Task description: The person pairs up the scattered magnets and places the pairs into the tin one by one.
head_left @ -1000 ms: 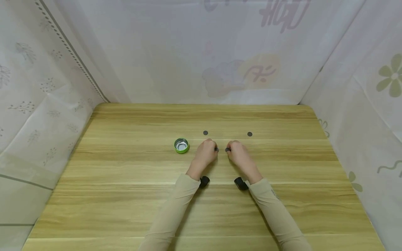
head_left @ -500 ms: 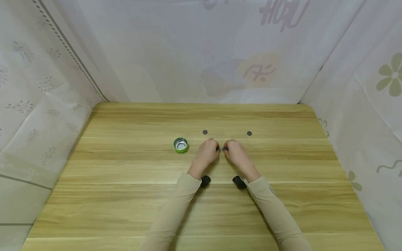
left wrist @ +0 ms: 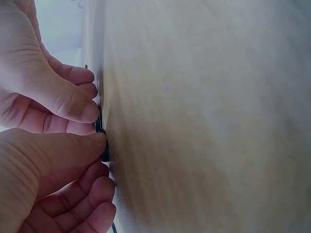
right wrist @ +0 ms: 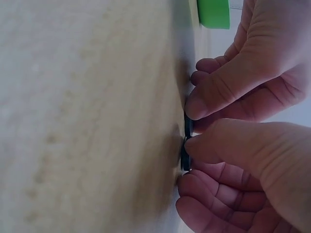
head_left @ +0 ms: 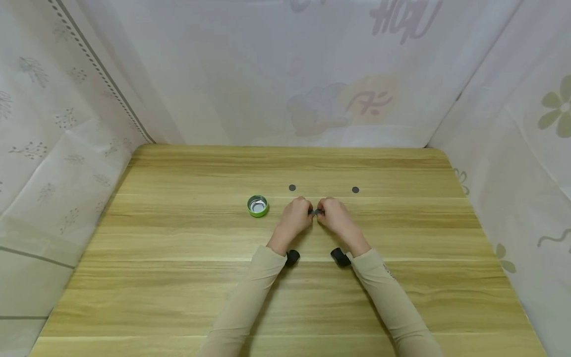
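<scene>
Left hand (head_left: pixel 295 214) and right hand (head_left: pixel 335 215) each pinch a dark disc (right wrist: pixel 185 159); only the head view looks into the green tin (head_left: pixel 257 214).

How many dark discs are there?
4. On the table, one disc lies beyond the left hand, another disc beyond the right hand; the left pinches a third disc, the right a fourth disc. More may be hidden.

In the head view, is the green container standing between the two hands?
No, the green container stands on the table, to the left of the left hand.
</scene>
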A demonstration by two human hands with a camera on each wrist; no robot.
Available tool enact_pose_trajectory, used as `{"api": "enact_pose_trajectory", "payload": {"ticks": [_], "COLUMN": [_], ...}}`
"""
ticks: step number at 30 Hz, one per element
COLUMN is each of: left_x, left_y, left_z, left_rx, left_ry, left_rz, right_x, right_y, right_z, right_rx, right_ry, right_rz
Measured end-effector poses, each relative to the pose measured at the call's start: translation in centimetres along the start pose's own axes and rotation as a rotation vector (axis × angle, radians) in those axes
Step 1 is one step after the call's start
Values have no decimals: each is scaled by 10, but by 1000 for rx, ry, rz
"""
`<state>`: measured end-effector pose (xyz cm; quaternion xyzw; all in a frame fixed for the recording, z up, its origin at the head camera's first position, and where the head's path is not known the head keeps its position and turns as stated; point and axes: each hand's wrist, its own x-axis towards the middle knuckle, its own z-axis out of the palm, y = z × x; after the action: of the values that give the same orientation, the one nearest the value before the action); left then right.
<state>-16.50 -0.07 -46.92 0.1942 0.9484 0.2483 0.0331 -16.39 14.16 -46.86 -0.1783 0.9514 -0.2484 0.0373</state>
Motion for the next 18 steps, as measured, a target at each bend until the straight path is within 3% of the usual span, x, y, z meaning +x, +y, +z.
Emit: {"api": "enact_pose_trajectory", "payload": {"ticks": [18], "left_x": [0], "left_y": [0], "left_z": [0], "left_rx": [8], "left_ry": [-8], "left_rz": [-9], "right_x": [-1], "right_y": [-1], "right_z": [0], "right_rx": [13], "right_ry": [3], "right_rz": [8]}}
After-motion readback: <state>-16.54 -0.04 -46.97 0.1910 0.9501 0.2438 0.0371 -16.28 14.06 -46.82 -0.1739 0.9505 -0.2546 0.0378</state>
